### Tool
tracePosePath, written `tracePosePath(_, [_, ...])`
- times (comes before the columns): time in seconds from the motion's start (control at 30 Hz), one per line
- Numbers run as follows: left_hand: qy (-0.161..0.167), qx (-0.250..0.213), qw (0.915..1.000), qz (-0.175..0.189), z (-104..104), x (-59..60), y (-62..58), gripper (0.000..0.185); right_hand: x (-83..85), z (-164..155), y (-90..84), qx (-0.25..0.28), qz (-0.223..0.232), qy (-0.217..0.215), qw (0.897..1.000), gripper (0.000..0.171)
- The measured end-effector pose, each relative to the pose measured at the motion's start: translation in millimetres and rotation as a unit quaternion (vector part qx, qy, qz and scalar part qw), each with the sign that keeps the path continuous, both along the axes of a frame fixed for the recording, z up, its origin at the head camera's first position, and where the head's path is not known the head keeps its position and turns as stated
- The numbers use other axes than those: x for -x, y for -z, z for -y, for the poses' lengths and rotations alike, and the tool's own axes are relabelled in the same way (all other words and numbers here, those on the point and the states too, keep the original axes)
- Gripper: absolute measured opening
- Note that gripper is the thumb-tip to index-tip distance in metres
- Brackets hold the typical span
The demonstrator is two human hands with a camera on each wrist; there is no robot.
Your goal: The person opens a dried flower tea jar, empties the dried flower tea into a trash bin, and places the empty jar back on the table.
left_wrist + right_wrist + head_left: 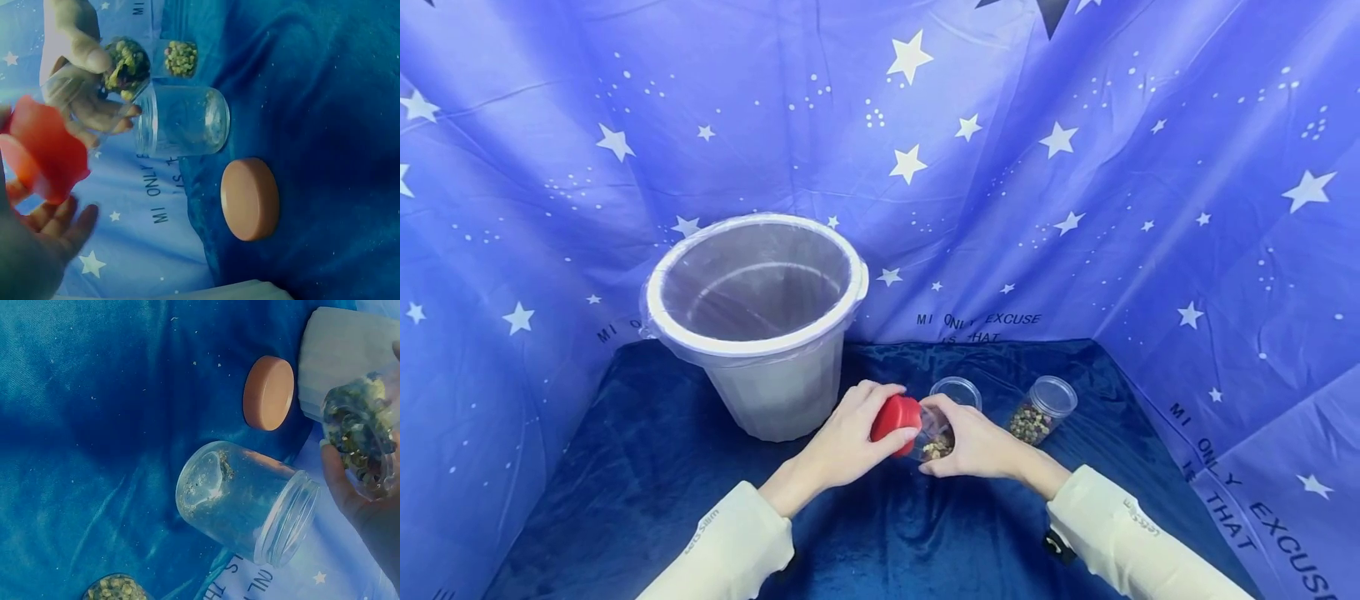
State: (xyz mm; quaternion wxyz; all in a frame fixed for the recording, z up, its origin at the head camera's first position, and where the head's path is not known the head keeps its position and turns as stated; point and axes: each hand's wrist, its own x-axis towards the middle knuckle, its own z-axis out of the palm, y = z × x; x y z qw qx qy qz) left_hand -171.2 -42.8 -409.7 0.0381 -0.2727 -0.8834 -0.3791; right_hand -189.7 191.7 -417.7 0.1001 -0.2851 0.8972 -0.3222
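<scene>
A: Bucket [758, 333] first, since everything sits relative to it: white, lined with a clear bag, standing at the back left of the blue cloth [647, 467].

B: And just in front of it, to its right?

A: The left hand [850, 437], fingers curled round a red lid [895, 417]. From the left wrist view the lid looks already clear of the glass, held at the fingertips.

B: Where's its jar?

A: Right beside the lid, further right of the bucket. The right hand [973, 446] grips a clear jar [934, 437] lying nearly on its side, mouth toward the lid, with a dark and green dried mix in it.

B: So the step in hand is opening it?

A: My reading, yes. To do it well I'd keep the right hand's grip firm round the jar's body and lift its mouth a little, because tilted this low the mix could spill on the cloth once the lid is away.

B: Anything else past it?

A: Behind the held jar, an empty jar [955, 392] with no lid, and right of that, farthest from the bucket, another open jar [1041, 408] holding the same mix. The wrist views also show an orange-brown lid [250, 199] lying flat on the cloth near the empty jar.
</scene>
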Motion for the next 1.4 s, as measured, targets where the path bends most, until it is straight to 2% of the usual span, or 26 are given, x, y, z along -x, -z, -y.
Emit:
tracePosePath(0.1, [0.023, -0.023, 0.9988, -0.038, -1, -0.2, 1.3, 0.055, -1.5, -1, 0.0, 0.01, -0.003, 0.002, 1.0, 0.069])
tracePosePath(0.2, [0.076, -0.042, 0.9942, -0.063, 2, 0.5, -1.2, 0.054, -1.6, -4, -0.7, 0.024, -0.001, -0.015, 1.0, 0.066])
tracePosePath(0.33, [0.135, -0.021, 0.9892, -0.053, 9, 0.5, -6.4, 0.057, -0.3, -10, -1.2, 0.035, 0.021, -0.048, 0.998, 0.064])
tracePosePath(0.47, [0.149, 0.018, 0.9878, -0.041, 13, -0.7, -9.5, 0.061, 1.9, -14, -1.1, 0.03, 0.038, -0.065, 0.997, 0.064])
tracePosePath(0.83, [0.136, 0.044, 0.9878, -0.062, 11, -0.1, -8.3, 0.061, -1.3, -11, 1.0, 0.012, 0.009, -0.051, 0.999, 0.064])
tracePosePath(1.07, [0.087, 0.064, 0.993, -0.048, 10, -1.8, -11.0, 0.059, -2.7, -8, 4.0, 0.013, -0.029, -0.043, 0.999, 0.064])
tracePosePath(1.23, [0.055, 0.073, 0.9949, -0.043, 7, -2.6, -9.7, 0.058, -2.4, -7, 5.3, 0.015, -0.036, -0.042, 0.998, 0.064])
tracePosePath(1.4, [0.027, 0.085, 0.9958, -0.019, 3, -3.5, -8.0, 0.057, -2.1, -5, 7.1, 0.012, -0.042, -0.042, 0.998, 0.063])
